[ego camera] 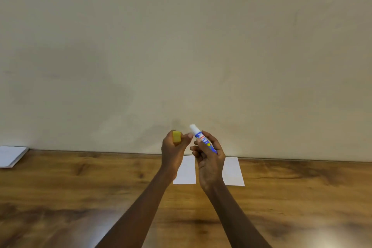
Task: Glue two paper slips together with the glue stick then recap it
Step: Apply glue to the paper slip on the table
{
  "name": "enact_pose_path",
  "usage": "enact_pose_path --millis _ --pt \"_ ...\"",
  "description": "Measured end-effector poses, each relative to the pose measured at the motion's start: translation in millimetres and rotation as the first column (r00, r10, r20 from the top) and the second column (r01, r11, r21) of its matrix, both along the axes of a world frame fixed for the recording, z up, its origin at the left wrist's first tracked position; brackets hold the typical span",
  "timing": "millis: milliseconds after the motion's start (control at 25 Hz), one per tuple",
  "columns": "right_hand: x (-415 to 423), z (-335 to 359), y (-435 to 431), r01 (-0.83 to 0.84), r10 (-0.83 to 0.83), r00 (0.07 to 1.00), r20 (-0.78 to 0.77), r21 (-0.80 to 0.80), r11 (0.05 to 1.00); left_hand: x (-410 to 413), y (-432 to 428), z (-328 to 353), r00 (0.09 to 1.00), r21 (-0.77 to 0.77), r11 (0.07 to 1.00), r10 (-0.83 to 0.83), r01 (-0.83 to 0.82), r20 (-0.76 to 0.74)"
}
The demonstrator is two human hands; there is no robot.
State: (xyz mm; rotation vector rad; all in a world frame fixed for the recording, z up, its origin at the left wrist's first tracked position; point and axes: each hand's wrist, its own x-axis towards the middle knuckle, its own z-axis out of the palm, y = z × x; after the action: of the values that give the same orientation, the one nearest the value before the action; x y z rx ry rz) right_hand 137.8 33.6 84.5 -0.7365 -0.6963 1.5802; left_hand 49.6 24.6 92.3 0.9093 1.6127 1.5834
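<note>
Both hands are raised above the wooden table (80,197), close together but not touching. The left hand (172,154) curls its fingers round the yellow cap (176,136), which pokes out at the top of the fist, with the thumb stretched out towards 3 o'clock beside it. The right hand (209,162) grips the glue stick (203,139) round the lower half of its blue-and-white barrel, fingers wrapped on the near side and thumb behind. The stick is uncapped and tilted, its bare white tip pointing to about 11 o'clock. The cap sits at 9 o'clock from that tip, near it and clearly apart from it. Below the hands, at 6 o'clock, two white slips lie flat on the table side by side with a strip of wood between them. The left slip (186,173) is partly hidden by the left wrist, and the right slip (233,172) is partly hidden by the right hand. Far off at 9 o'clock, at the table's left edge, lies a stack of white paper (12,156). A plain beige wall (181,46) rises behind the table.
</note>
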Motion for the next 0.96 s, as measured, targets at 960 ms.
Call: enact_pose_path --millis 960 --pt "51 -145 -17 -0.581 0.111 0.101 0.989 -0.032 0.813 -7 -44 -142 0.85 -0.457 0.868 -0.086 -0.192 -0.52"
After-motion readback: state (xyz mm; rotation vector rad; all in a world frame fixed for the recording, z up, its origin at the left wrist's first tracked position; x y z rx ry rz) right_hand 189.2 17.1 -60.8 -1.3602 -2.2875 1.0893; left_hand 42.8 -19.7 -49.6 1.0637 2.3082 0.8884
